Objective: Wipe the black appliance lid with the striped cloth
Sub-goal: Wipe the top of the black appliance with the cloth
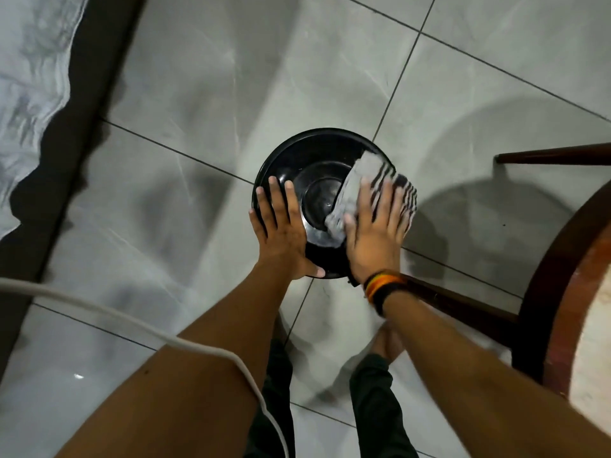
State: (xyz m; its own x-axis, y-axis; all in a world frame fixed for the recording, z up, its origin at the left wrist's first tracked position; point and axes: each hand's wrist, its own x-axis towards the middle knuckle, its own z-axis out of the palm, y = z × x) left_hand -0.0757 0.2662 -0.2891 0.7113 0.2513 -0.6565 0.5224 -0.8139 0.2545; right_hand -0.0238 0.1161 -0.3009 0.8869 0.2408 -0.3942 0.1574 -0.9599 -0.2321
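Note:
A round black appliance lid [310, 160] sits on the grey tiled floor in the middle of the view. My left hand [281, 231] lies flat on its left rim, fingers spread. My right hand [375, 231] presses the grey cloth with black stripes [367, 175] flat against the lid's right side. The cloth hangs over the lid's right edge. My right hand and the cloth look blurred. A striped band circles my right wrist.
A dark wooden round table [562, 292] with its legs stands close on the right. A white cable [132, 320] runs across my left forearm. A dark strip and grey fabric [29, 94] lie at the far left. My feet stand below the lid.

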